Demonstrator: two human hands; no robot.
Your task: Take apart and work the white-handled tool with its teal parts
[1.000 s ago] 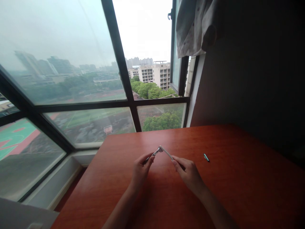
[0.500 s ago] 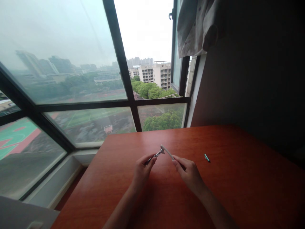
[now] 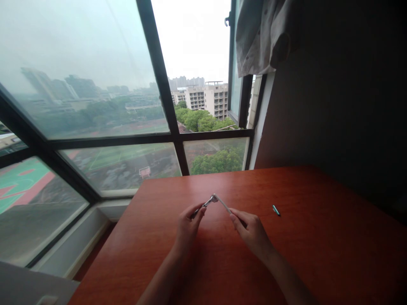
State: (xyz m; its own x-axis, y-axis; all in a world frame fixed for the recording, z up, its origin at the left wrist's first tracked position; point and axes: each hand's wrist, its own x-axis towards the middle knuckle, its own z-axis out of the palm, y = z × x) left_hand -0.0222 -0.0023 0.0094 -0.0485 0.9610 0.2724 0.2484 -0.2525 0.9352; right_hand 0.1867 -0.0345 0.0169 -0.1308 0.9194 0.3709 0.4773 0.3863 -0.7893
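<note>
Over the reddish-brown wooden table (image 3: 318, 254), my left hand (image 3: 187, 226) pinches a short dark and silver pen part (image 3: 206, 203) between thumb and fingers. My right hand (image 3: 251, 231) pinches a thin pale rod (image 3: 223, 205). The two pieces meet tip to tip in a shallow peak above the table, between my hands. Both hands are closed. A small teal pen cap (image 3: 275, 210) lies on the table to the right of my right hand, apart from it.
A large dark-framed window (image 3: 173, 137) runs along the table's far and left sides, with a low sill (image 3: 89, 237) below the left edge. A dark wall (image 3: 343, 93) bounds the right. Pale cloth (image 3: 260, 36) hangs above the far right corner.
The joined tips dipped slightly and came back; my hands stayed almost where they were, still holding the two pieces.
</note>
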